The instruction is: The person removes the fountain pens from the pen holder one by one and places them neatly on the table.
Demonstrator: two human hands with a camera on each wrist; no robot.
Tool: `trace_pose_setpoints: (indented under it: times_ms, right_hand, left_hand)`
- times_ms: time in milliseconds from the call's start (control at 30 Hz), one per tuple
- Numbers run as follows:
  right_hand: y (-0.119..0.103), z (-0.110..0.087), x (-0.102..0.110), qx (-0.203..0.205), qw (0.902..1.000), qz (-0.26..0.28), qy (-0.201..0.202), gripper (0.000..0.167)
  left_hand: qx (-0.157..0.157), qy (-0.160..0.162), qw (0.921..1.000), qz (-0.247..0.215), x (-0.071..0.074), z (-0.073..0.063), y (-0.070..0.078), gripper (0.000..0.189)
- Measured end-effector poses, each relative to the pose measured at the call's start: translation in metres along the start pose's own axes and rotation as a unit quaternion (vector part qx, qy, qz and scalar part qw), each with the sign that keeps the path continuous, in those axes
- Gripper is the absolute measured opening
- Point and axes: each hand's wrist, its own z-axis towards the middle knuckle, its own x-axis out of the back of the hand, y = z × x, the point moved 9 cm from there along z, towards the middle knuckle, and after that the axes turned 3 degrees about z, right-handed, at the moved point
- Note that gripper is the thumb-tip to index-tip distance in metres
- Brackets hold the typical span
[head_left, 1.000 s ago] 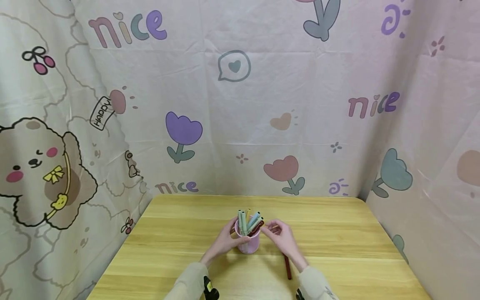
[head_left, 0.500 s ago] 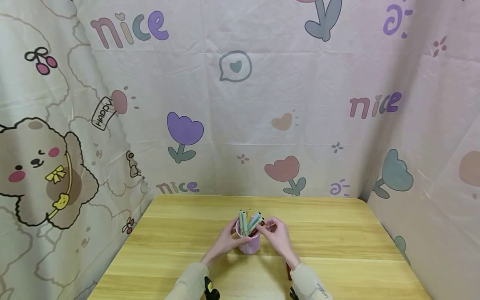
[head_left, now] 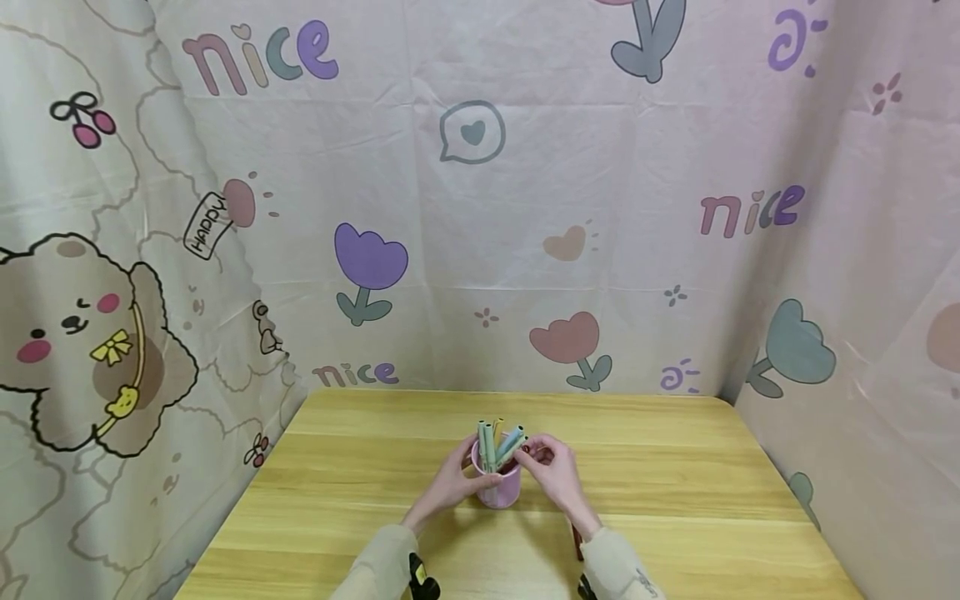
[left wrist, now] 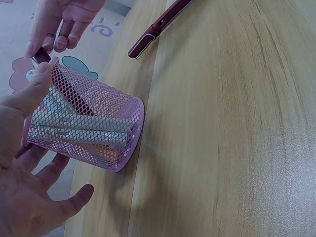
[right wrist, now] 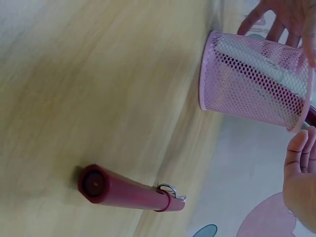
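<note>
Near the middle of the table, a pink mesh pen holder (head_left: 498, 497) stands upright, filled with several pale green, blue and yellow pens (head_left: 489, 448). My left hand (head_left: 454, 483) grips it from the left, thumb along the near rim and fingers round the far side. On the opposite side, my right hand (head_left: 555, 475) pinches the upper end of a dark red pen (left wrist: 42, 55) at the rim. That pen slants down inside the mesh among the others. A second dark red pen (right wrist: 129, 192), with a metal clip, lies on the table beneath the right forearm.
The light wooden table (head_left: 337, 500) reaches back to a printed cloth (head_left: 465, 250) hanging behind it. More cloth hangs along the left and right sides. Sleeves cover both forearms.
My right hand has shifted slightly left, onto the holder's rim, and less of the red pen there shows. The right sleeve now covers more of the pen on the table. My left hand keeps its grip.
</note>
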Motion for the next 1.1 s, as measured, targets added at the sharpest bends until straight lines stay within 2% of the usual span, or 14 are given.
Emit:
trace_pose_setpoints:
  times_ms: [300,533,700,933,1100]
  right_hand:
    - [-0.011,-0.001,0.009,0.017,0.9988,0.042,0.020,0.014]
    - [-0.016,0.001,0.022,-0.003,0.9979,0.059,0.026,0.015]
    - [-0.020,0.000,0.031,0.002,0.9954,0.093,0.026,0.019]
    - [-0.022,0.000,0.047,0.013,0.9869,0.159,0.023,0.027]
    - [-0.017,0.000,0.062,0.019,0.9747,0.221,0.032,0.021]
  left_hand:
    - [0.006,-0.004,1.0000,-0.005,0.000,-0.001,0.001,0.088]
    - [0.016,-0.002,0.9999,-0.004,0.001,-0.001,-0.001,0.089]
    - [0.014,-0.003,0.9999,0.000,0.001,0.000,-0.003,0.091]
    - [0.017,-0.003,0.9998,-0.003,0.000,0.001,-0.005,0.091]
    - [0.012,-0.001,0.9999,0.000,0.000,0.000,-0.003,0.088]
